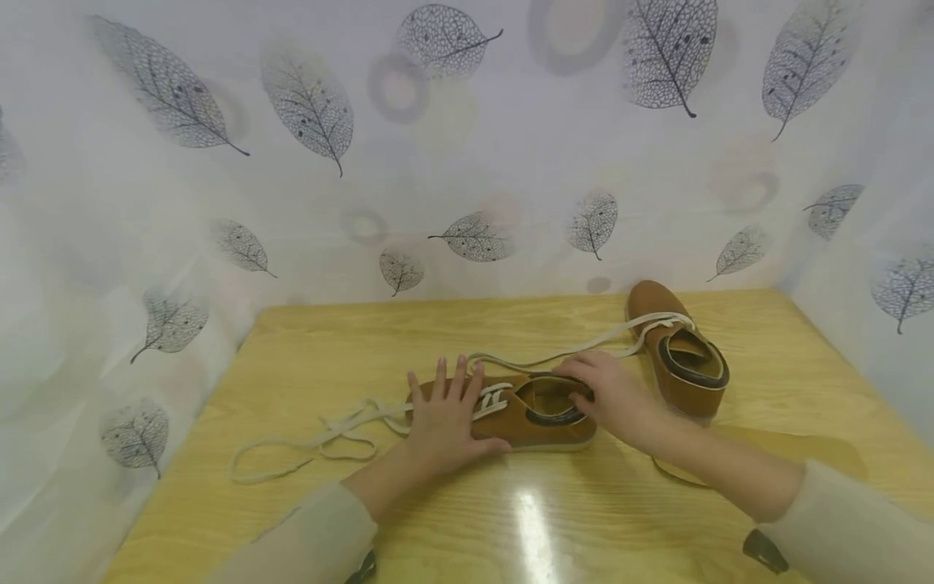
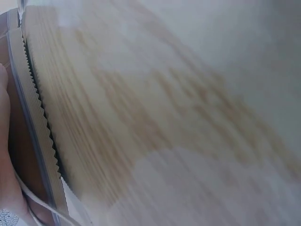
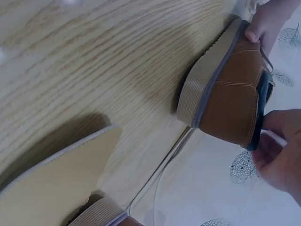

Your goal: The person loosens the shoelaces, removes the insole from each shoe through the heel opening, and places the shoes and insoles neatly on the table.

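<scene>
A brown lace-up shoe [image 1: 515, 427] lies flat on its sole, toe to the left. My left hand [image 1: 441, 426] rests across its toe and front, fingers spread and nearly straight. At the heel end, my right hand [image 1: 613, 395] pinches the dark padded collar [image 3: 256, 125] between thumb and fingers. The right wrist view shows the shoe's ribbed pale sole [image 3: 200, 84] and stitched brown heel. Pale laces [image 1: 277, 444] trail loose beyond the toe. Only the sole edge [image 2: 40, 122] and part of the brown side appear in the left wrist view.
A matching brown shoe [image 1: 696, 399] stands at the back right, its long laces [image 1: 562, 354] stretching left along the table [image 1: 328, 349]. A tan insole-shaped flat piece [image 3: 70, 165] lies near it, partly under my right forearm. A leaf-print curtain [image 1: 496, 162] encloses the table's back and sides.
</scene>
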{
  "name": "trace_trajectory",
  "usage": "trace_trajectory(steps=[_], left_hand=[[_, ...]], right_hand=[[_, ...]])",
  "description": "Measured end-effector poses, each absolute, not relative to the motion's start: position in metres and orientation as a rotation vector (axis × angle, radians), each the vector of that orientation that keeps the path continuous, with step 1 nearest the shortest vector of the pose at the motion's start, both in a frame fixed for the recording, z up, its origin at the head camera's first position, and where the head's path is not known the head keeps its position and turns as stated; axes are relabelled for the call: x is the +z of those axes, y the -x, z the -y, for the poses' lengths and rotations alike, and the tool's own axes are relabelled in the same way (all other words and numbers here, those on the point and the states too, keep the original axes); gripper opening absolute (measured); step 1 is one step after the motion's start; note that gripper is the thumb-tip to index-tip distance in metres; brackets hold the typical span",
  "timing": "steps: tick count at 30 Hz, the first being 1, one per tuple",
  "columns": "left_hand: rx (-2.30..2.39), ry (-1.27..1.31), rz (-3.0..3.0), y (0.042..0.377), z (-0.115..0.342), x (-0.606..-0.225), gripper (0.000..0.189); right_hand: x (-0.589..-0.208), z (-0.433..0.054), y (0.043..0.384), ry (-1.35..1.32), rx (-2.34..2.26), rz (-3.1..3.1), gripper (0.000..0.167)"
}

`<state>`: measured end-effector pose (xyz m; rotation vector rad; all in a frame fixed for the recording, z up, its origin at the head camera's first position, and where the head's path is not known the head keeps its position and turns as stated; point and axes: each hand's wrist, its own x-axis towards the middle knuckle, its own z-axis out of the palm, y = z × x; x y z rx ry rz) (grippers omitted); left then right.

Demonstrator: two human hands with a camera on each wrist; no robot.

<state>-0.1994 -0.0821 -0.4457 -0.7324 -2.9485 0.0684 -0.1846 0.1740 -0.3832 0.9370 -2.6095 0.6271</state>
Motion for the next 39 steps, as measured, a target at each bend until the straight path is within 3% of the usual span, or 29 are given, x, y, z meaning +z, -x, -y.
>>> trace_trajectory(steps=[4,9,17,32,39], left_hand=[[0.077,0.730,2.978,0.199,0.080,-0.443,0.115],[0.096,0.730,2.998,0.198,0.080,-0.442,0.115],[0.092,0.739,2.963,0.200,0.082,-0.448,0.116],[0.076,0.759,2.912,0.202,0.084,-0.450,0.113],[0.066,0.758,2.939,0.201,0.083,-0.451,0.112]], right_hand=[[-0.385,-0.171,0.185,-1.291,0.297,2.396,0.044],[-0.376,-0.169,0.187,-1.419,-0.068,2.474,0.044],[-0.360,-0.147,0.195,-1.256,-0.209,2.886,0.018],[-0.375,-0.132,0.206,-0.992,-0.129,3.103,0.010],[-0.386,-0.129,0.200,-0.930,-0.211,3.023,0.021]])
